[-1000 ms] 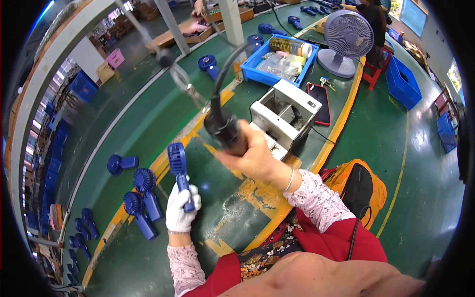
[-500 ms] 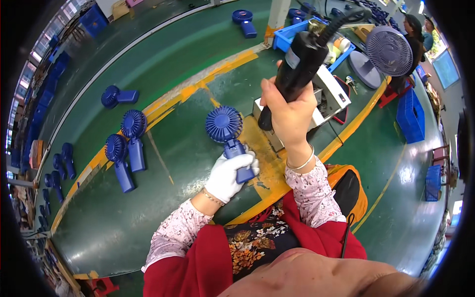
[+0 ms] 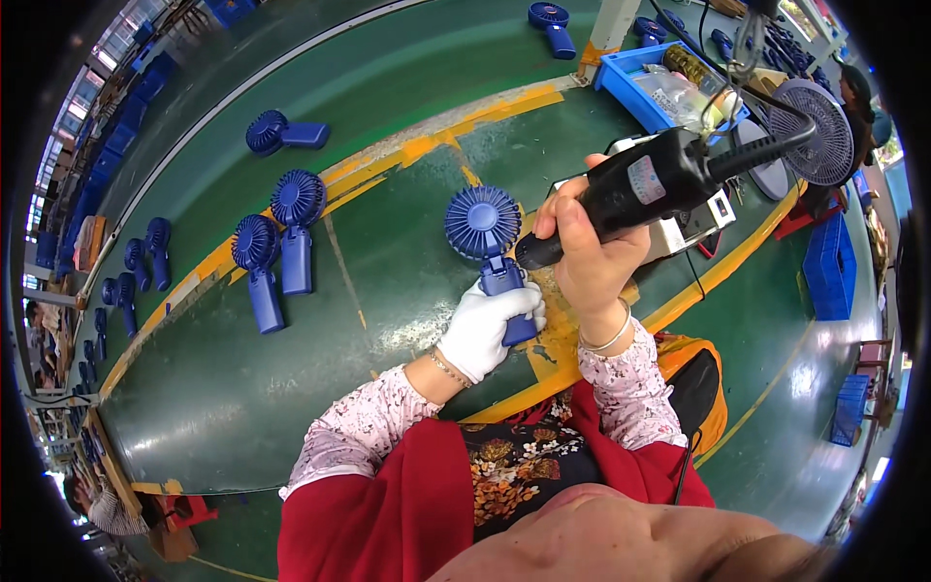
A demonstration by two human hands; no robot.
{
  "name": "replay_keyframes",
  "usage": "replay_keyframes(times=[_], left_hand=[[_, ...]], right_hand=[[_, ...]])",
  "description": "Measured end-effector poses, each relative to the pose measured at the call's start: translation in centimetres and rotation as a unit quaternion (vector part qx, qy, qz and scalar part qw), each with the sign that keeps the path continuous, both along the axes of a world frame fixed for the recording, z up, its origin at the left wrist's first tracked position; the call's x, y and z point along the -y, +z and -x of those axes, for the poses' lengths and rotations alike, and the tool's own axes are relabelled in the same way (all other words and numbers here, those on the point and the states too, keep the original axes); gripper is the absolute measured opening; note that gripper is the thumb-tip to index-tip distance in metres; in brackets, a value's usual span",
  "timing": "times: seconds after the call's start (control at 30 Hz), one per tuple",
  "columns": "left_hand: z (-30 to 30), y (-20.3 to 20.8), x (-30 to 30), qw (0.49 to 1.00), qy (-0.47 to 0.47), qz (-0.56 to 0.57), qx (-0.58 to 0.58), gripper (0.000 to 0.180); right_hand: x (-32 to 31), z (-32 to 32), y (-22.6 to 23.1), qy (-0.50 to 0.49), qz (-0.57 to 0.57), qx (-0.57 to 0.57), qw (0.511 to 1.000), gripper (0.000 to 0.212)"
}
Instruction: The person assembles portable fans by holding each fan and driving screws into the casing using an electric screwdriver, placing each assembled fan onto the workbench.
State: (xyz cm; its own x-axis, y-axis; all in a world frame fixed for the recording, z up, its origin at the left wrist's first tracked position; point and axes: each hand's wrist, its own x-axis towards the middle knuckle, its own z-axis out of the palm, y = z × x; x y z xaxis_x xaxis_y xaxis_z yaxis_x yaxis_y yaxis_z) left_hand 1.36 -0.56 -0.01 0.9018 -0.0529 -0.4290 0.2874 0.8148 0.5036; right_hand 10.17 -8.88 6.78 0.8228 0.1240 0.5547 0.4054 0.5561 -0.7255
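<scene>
My left hand (image 3: 488, 328), in a white glove, is closed round the handle of a blue handheld fan (image 3: 482, 223). The fan's round grille faces up, above the green tabletop. Bare-skinned, my right hand (image 3: 593, 254) grips a black electric screwdriver (image 3: 648, 184), its cable running off to the upper right. The screwdriver lies tilted almost level, its nose pointing left beside the fan's neck. Whether the tip touches the fan cannot be made out. Behind the right hand, a white box-shaped device (image 3: 674, 236) is partly hidden.
Two blue fans (image 3: 262, 281) lie on the table at left, more on the green belt (image 3: 407, 73) beyond the yellow-taped edge (image 3: 427, 145). A blue bin (image 3: 630, 92) of parts stands far right, near a grey desk fan (image 3: 813, 131). A post (image 3: 606, 39) rises behind.
The screwdriver has swung from steeply upright to nearly level, and its nose has come close to the held fan's neck. The whole view has shifted, so the scene sits further right.
</scene>
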Motion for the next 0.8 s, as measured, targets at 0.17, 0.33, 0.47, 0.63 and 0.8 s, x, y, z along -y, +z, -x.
replay_keyframes(times=[0.17,0.33,0.47,0.63,0.8], left_hand=[[0.0,-0.1,0.3,0.999,0.021,-0.035,-0.001,0.015],[-0.1,0.2,-0.3,1.000,-0.015,-0.017,0.002,0.016],[0.6,0.6,-1.8,0.991,-0.125,0.034,0.020,0.016],[0.7,-0.4,-2.2,0.984,-0.173,0.030,0.018,0.024],[-0.2,-0.6,-1.7,0.976,-0.056,0.198,-0.071,0.024]], right_hand=[[-0.6,0.2,-1.8,-0.009,0.080,-0.001,0.997,0.046],[-0.3,-0.6,-2.2,0.016,0.128,0.036,0.991,0.050],[0.5,-0.5,0.7,0.174,0.084,-0.066,0.979,0.059],[1.4,-0.3,1.4,0.159,0.155,0.030,0.975,0.051],[2.7,-2.3,2.6,-0.295,0.231,0.155,0.914,0.032]])
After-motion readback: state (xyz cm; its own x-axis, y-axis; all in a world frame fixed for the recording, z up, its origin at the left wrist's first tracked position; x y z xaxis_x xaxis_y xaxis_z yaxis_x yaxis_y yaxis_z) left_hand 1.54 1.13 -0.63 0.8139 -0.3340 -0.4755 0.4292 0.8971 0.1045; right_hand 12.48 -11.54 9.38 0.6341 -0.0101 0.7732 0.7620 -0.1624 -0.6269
